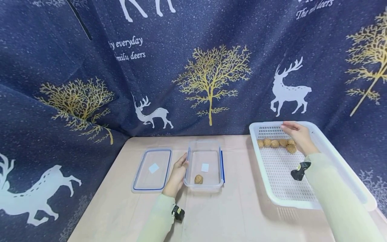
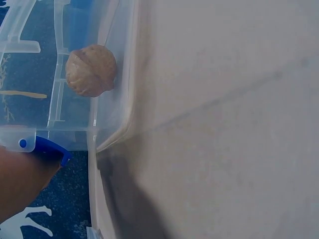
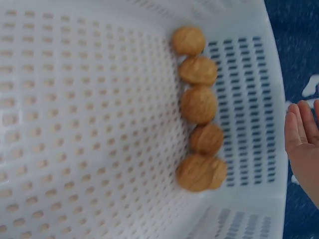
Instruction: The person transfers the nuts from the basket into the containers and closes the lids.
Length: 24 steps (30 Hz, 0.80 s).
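At the left side of a clear plastic food box (image 1: 203, 145), my left hand (image 1: 177, 173) grips near the rim, its fingers partly hidden. Close to that hand in the left wrist view is a blue latch (image 2: 52, 148). One walnut (image 1: 198, 179) lies inside the box, in the near left corner. My right hand (image 1: 297, 134) is over the far end of a white perforated basket (image 1: 266, 181), its fingers extended and nothing visible in them. Below it, several walnuts (image 3: 198, 104) lie in a row along the basket's far wall.
Left of the box lies its clear lid (image 1: 154, 181) with a blue seal, flat on the pale tablecloth (image 1: 235, 215). A dark blue curtain (image 1: 193, 27) with deer and trees hangs right behind the table. The basket's raised walls surround the walnuts.
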Motion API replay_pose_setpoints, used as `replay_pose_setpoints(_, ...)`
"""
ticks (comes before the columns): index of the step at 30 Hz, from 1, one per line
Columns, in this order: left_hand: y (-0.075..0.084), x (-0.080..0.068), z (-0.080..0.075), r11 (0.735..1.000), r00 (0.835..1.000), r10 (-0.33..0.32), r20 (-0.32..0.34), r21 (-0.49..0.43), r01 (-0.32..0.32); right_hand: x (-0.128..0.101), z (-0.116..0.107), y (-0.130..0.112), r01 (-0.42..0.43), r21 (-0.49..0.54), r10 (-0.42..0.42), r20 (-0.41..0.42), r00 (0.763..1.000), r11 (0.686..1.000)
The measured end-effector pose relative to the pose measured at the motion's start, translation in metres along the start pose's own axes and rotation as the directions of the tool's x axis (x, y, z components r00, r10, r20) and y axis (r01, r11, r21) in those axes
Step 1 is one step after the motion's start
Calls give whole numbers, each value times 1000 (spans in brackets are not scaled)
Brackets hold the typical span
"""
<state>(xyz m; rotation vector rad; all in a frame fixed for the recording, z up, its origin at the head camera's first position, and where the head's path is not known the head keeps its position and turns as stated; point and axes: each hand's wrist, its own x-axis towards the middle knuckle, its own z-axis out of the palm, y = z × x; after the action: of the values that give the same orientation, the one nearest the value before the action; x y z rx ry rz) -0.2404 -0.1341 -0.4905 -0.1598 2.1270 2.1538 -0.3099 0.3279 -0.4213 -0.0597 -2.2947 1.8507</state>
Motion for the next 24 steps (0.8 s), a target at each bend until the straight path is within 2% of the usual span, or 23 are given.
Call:
replay_pose_setpoints(3,-1,0,0,1000,1000,5,7,-2,-5,-3,-5,8,11,73,-9,-23,1000,997)
replay_pose_setpoints(8,-2,0,0,1000,1000,15,15,-5,-15,-6,-14,22,-28,149,38,-61,997,988)
replay_pose_setpoints(12,-1,1,0,1000,1000,18,5,1,-18,-8,-19,33,-45,88,53,-82,995,995)
replay_pose_setpoints(18,-1,1,0,1000,1000,19,9,12,-19,-11,-23,46,-106,84,115,-104,988,991)
replay_pose_setpoints(24,0,-1,0,1000,1000,9,15,14,-9,-14,-25,52,-188,-75,181,-96,979,979)
